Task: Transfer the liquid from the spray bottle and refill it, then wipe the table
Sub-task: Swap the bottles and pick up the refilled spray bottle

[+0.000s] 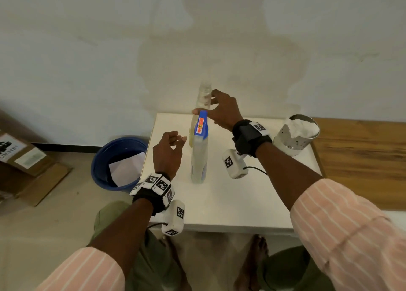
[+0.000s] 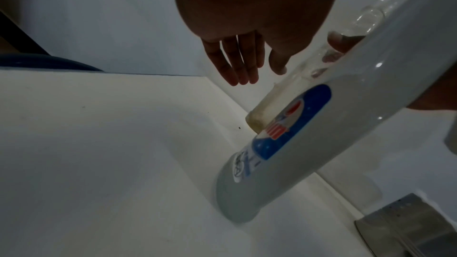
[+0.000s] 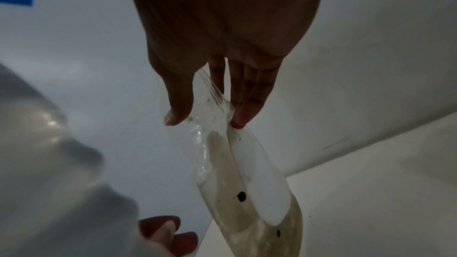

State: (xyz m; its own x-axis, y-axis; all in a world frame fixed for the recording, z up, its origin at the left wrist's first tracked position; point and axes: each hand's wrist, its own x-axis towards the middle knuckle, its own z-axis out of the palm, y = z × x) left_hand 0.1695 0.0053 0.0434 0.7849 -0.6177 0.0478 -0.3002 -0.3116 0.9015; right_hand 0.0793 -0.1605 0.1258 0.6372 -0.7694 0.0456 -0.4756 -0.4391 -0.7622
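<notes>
A pale spray bottle (image 1: 198, 156) with a blue top and a red sticker stands upright mid-table; its blue label shows on the spray bottle (image 2: 296, 124) in the left wrist view. Right behind it stands a clear bottle (image 1: 203, 93) partly filled with yellowish liquid. My right hand (image 1: 204, 102) reaches over the spray bottle, and the right hand (image 3: 205, 120) pinches the clear bottle (image 3: 247, 183) at its neck between thumb and fingers. My left hand (image 1: 179, 140) hovers just left of the spray bottle with fingers relaxed, and the left hand (image 2: 257, 73) holds nothing.
A perforated metal cup (image 1: 292, 141) stuffed with white cloth stands at the white table's (image 1: 241, 198) back right corner. A wooden counter (image 1: 362, 159) adjoins on the right. On the floor to the left are a blue bucket (image 1: 103, 156) holding white paper and cardboard boxes (image 1: 22, 159). A wall lies close behind.
</notes>
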